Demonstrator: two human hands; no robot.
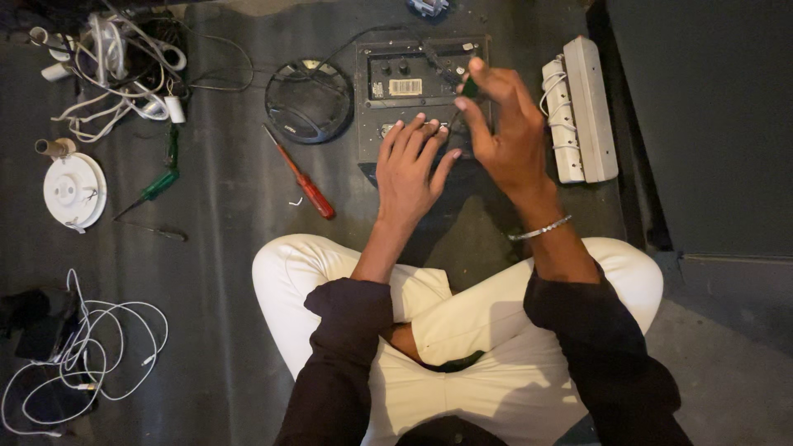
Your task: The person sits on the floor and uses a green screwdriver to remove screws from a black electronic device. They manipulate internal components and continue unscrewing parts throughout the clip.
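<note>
A dark box-shaped device [396, 62] with knobs and a sticker on its panel lies on the floor in front of my crossed legs. My left hand [409, 169] rests flat on its near edge with fingers spread, holding nothing. My right hand [504, 128] is closed around a small green-handled tool [469, 87], whose tip points at the panel. A thin bracelet [541, 229] circles my right wrist.
A round black speaker [309, 101] sits left of the device. A red screwdriver [301, 175] and a green screwdriver [153, 188] lie on the floor. A white power strip [582, 111] is at right. White cables [116, 70], a white round fitting [74, 190] and more cables [83, 355] lie left.
</note>
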